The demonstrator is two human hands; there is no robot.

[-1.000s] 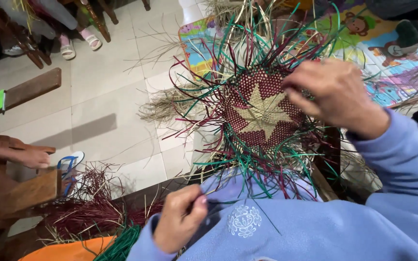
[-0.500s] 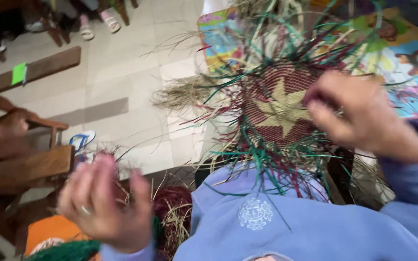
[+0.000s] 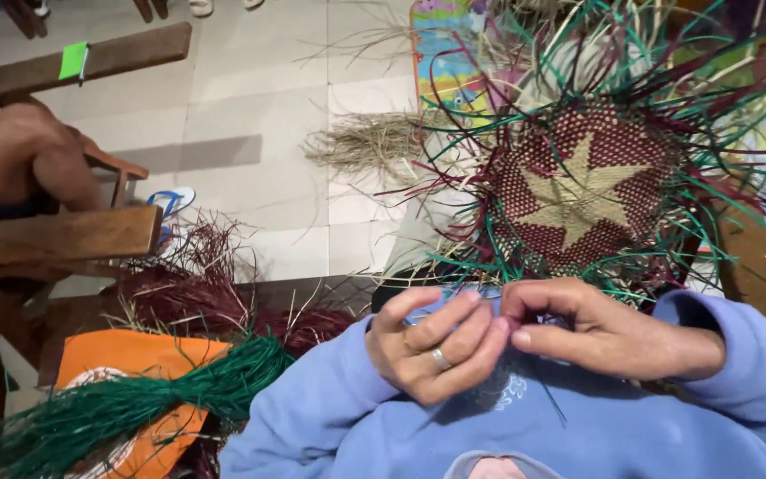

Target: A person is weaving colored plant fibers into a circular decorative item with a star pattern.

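The woven star mat [image 3: 582, 191] has its centre done but loose ends unwoven; left hand [image 3: 436, 341] and right hand [image 3: 605, 333] pinch what seems one thin strand [image 3: 551, 399].

Maroon woven mat [image 3: 578, 191], tan star; green strands [image 3: 135, 404].

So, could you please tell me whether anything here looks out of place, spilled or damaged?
Nothing looks damaged. The woven star piece is ringed by loose unwoven strand ends. Pale straw lies scattered on the tiled floor. The left hand and right hand meet fingertip to fingertip, seemingly pinching a thin strand.
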